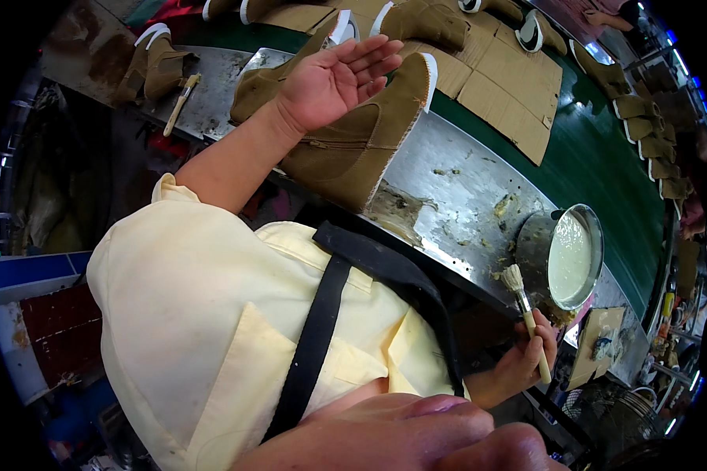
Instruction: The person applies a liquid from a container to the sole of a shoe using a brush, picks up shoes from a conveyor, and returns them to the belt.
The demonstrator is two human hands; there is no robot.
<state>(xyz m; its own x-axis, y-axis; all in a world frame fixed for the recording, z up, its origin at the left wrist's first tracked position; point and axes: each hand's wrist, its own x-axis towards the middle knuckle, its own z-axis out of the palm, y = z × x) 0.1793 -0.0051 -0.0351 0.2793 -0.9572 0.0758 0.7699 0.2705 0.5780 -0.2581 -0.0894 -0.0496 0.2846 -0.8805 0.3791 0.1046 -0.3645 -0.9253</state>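
My left hand [334, 82] is palm up with its fingers stretched out, above the brown boots on the metal bench. Below it lies a tall brown boot [346, 153] with a side zip and a pale edge. Another brown boot [255, 90] is partly hidden behind my left forearm. My right hand [532, 353] grips the wooden handle of a paintbrush [524, 302], bristles pointing up and away from me. Close to the bristles stands a metal pot [530, 243] of white, milky liquid [569, 259].
The metal bench [463, 180] has dried smears on it. Beyond it runs a green surface [597, 157] carrying cardboard [511, 102] and several boots. A second brush [182, 106] lies at the left beside a pair of brown shoes [157, 67]. A fan [613, 408] is at lower right.
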